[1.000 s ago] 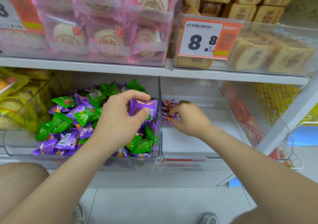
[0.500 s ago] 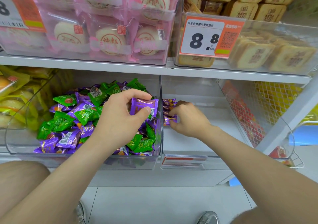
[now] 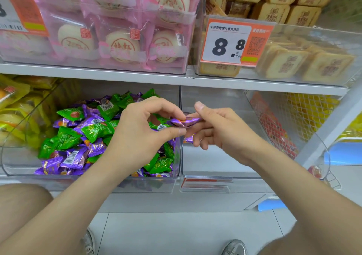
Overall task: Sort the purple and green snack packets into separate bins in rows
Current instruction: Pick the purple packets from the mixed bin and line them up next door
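Plainly unsorted on the left: in the left bin [image 3: 11, 162], a loose jumble of green packets [image 3: 66, 137] and purple packets [image 3: 72, 158], heaped with no order.

Next, above that bin's right edge, the left grip [image 3: 141, 131], thumb and forefinger pinched on 1 end of a single purple packet [image 3: 182, 122]. Held in the air over the wall between the 2 bins, lying roughly level and a little crumpled.

Then the right grip [image 3: 221, 131], apparently pinching the other end, remaining fingers curled loosely beneath.

Judged very light: thin, crinkly film round a small filling, probably slick under the fingers. Best taken by a flat sealed end rather than the bulging middle, and lightly, with no need to squeeze. Little danger of breakage.

Furthest right, the right bin [image 3: 215, 162], mostly bare floor in view. Against its left wall, just under the right grip, part of a row [image 3: 189, 138] of purple packets, mostly hidden; cannot tell how many.
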